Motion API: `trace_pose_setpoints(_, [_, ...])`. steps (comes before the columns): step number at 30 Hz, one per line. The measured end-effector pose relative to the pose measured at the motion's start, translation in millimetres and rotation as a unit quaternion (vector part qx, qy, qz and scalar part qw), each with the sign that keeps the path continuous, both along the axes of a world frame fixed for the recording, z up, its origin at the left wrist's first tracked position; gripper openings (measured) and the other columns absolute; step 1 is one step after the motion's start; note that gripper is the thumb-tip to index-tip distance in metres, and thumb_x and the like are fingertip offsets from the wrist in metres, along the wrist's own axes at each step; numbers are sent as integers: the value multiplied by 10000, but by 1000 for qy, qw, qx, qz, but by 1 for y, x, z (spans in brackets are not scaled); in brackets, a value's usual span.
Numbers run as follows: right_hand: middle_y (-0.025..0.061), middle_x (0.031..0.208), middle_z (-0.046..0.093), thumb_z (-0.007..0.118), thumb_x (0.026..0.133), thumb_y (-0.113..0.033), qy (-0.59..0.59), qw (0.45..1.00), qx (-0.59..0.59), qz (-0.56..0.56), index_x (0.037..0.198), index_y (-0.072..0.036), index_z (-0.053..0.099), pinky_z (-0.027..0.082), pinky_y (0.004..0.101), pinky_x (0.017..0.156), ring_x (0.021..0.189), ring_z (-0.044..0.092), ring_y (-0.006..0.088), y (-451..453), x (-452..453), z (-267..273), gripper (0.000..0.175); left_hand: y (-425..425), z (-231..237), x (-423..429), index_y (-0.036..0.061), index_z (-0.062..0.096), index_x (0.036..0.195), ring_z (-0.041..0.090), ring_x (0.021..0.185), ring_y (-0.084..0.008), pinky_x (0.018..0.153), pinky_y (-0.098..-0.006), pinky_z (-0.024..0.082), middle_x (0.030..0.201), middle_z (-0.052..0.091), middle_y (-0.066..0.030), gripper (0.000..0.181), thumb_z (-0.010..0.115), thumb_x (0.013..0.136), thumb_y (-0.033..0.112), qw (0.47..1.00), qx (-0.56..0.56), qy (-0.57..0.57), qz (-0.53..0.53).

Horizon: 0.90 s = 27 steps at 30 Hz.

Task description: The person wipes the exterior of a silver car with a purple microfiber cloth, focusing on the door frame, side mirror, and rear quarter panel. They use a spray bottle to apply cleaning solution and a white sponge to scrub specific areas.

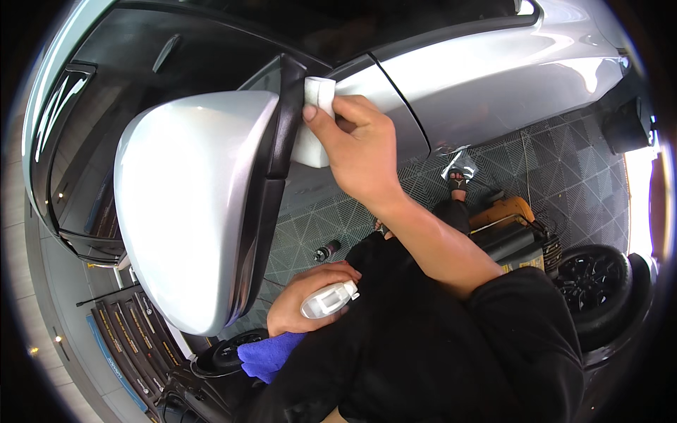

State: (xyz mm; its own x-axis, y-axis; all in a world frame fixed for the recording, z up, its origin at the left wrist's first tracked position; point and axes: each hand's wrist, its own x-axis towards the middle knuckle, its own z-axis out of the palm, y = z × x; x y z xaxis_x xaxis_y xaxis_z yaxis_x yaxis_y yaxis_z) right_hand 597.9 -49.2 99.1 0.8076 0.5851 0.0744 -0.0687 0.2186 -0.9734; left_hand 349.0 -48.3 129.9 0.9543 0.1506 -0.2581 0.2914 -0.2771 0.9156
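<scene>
My right hand point(359, 143) pinches a folded white pad or cloth point(313, 145) between thumb and fingers. The pad lies against the car door beside the black plastic base point(288, 113) of the side mirror. The mirror's silver housing point(180, 206) fills the left middle of the view. Lower down, near my body, my left hand point(296, 299) is wrapped around a small bottle with a white top point(329, 300); most of the bottle is hidden by the hand. A blue microfiber towel point(270, 354) hangs beneath that hand; whether the fingers hold it is unclear.
The silver car body point(476, 79) spans the top. On the patterned floor lie a dark bottle point(327, 250) and clear plastic point(463, 163) by a sandaled foot. A black and orange machine point(510, 238), probably a compressor, and a wheel point(595, 283) stand at right. Long boxes point(132, 338) are at lower left.
</scene>
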Motion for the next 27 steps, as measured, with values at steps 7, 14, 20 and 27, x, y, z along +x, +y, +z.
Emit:
trace_pose_setpoints(7, [11,628,555,727,1031,-261,14,986,-63,152,935,45,757,412,327,595,610,487,97,-14,34,7,322,3,-5,2,40,669,1366,682,1307,-358,1103,-441,547,1390,695,-167,611,859,786,13,1000,8,0,-26])
trace_pose_setpoints(14, [80,888,741,733,1046,-222,-49,995,83,29,1142,44,772,525,291,717,778,647,104,-19,57,40,286,8,3,14,39,665,1364,697,1285,-346,1085,-433,555,1399,691,-160,606,841,784,8,999,-4,-25,-27])
trace_pose_setpoints(20, [81,1083,786,752,1047,-182,-54,968,100,222,1396,43,700,558,264,854,959,694,94,-38,128,64,419,-12,2,42,39,662,1361,688,1285,-347,1071,-433,558,1414,679,-149,563,824,822,39,1000,2,-17,25])
trace_pose_setpoints(27, [131,1242,754,760,1044,-199,-37,951,79,297,1451,69,644,580,290,919,1070,720,155,-28,147,84,501,-53,-2,98,40,683,1322,690,1291,-348,1074,-439,559,1405,689,-164,529,846,818,39,986,-37,-74,146])
